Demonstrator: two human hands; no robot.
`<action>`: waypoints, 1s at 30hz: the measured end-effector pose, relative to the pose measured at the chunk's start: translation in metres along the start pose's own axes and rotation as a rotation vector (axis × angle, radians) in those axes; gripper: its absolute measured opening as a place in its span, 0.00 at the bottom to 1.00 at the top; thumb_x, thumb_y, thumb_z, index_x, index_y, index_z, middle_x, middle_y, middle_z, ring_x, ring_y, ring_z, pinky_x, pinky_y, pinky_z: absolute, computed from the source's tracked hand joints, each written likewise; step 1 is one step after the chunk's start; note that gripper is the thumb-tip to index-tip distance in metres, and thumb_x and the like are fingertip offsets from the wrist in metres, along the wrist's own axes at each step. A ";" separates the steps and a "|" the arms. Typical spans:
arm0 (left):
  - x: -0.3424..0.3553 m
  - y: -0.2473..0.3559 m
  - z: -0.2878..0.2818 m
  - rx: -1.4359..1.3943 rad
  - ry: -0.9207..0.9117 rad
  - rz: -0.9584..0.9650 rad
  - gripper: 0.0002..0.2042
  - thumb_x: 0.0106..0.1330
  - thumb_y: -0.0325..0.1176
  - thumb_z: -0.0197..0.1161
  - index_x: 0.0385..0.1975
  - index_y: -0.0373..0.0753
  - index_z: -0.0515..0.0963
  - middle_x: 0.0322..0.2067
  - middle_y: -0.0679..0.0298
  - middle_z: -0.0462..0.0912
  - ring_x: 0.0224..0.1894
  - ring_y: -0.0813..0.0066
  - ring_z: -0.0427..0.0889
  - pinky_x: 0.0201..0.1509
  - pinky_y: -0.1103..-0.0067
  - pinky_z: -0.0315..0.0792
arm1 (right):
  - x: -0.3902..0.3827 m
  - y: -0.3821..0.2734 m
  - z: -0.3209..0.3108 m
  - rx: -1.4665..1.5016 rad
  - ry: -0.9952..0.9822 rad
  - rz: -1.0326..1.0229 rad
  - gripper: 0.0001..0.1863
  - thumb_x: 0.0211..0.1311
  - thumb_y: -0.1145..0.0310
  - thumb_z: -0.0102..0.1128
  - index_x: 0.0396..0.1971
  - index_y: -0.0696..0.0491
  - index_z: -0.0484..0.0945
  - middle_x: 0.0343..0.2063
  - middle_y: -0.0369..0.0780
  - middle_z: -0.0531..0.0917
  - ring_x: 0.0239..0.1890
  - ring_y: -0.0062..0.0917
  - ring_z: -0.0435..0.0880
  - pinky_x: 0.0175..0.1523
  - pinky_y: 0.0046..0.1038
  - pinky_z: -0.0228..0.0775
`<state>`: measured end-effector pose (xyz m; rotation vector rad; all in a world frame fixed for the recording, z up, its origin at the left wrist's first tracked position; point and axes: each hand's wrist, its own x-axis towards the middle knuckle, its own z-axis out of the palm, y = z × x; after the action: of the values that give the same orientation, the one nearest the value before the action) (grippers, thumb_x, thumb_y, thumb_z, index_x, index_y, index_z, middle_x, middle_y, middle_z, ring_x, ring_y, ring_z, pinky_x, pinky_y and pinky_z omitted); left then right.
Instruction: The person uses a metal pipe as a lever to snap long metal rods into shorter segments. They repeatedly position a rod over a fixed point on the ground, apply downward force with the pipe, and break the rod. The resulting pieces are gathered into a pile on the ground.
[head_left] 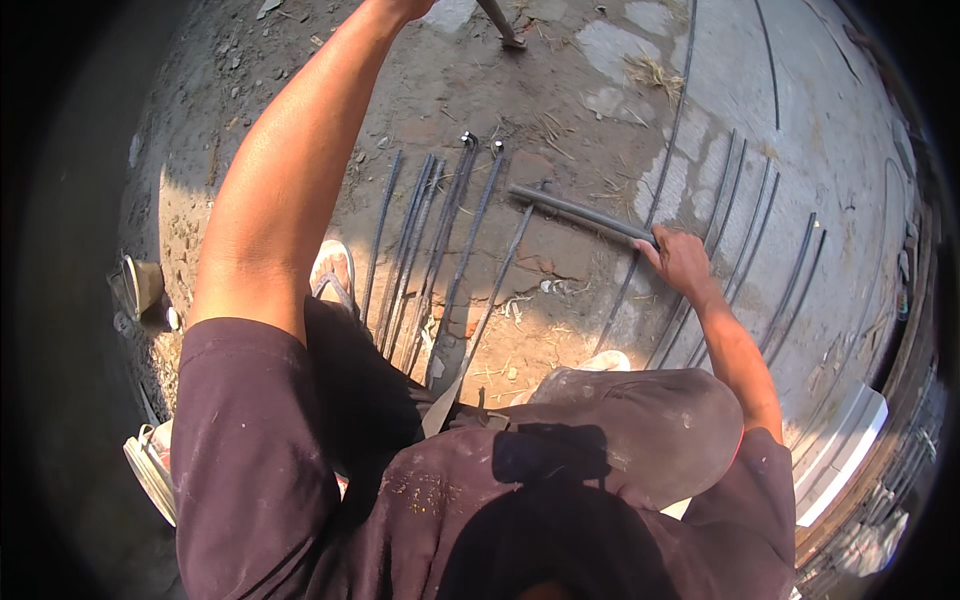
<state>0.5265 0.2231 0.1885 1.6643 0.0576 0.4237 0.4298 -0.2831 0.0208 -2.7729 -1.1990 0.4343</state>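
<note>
My right hand (682, 260) is wrapped round the near end of a grey metal pipe (580, 210), which slants away to the left just above the ground. Close to the pipe's far end is the tip of a long steel rod (510, 255) that runs back between my knees. My left arm (275, 190) reaches far forward. Only the heel of my left hand (408, 7) shows at the top edge; its fingers are cut off. To the right of it, a second metal bar (497, 20) stands tilted, its lower end near the ground.
Several dark steel rods (405, 260) lie side by side between my sandalled feet. More rods (740, 200) are spread over the concrete at right. A bucket (143, 284) stands at left. White channel-shaped pieces (850, 450) lie at lower right. Dry straw (655, 75) lies ahead.
</note>
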 end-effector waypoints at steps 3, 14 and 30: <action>0.006 -0.003 -0.011 -0.022 0.041 -0.002 0.18 0.74 0.49 0.62 0.21 0.49 0.73 0.22 0.73 0.72 0.28 0.81 0.67 0.35 0.76 0.62 | -0.011 -0.030 -0.001 0.040 -0.188 -0.330 0.30 0.71 0.38 0.52 0.28 0.54 0.75 0.22 0.48 0.83 0.29 0.47 0.85 0.33 0.46 0.75; -0.005 0.019 0.029 0.134 0.016 -0.027 0.18 0.72 0.48 0.64 0.22 0.46 0.76 0.21 0.74 0.70 0.25 0.80 0.67 0.32 0.77 0.61 | 0.014 -0.015 -0.001 -0.063 -0.132 -0.233 0.34 0.68 0.34 0.52 0.27 0.55 0.76 0.24 0.49 0.84 0.31 0.48 0.85 0.36 0.46 0.76; 0.006 0.005 0.003 0.104 0.003 -0.076 0.20 0.72 0.52 0.61 0.21 0.46 0.75 0.21 0.73 0.72 0.25 0.78 0.68 0.33 0.73 0.63 | 0.003 -0.006 -0.007 0.066 0.189 0.255 0.31 0.69 0.38 0.55 0.32 0.57 0.78 0.24 0.54 0.83 0.32 0.54 0.84 0.37 0.50 0.73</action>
<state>0.5318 0.2208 0.1947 1.7579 0.1467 0.3713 0.4296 -0.2762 0.0279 -2.8419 -0.7815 0.2188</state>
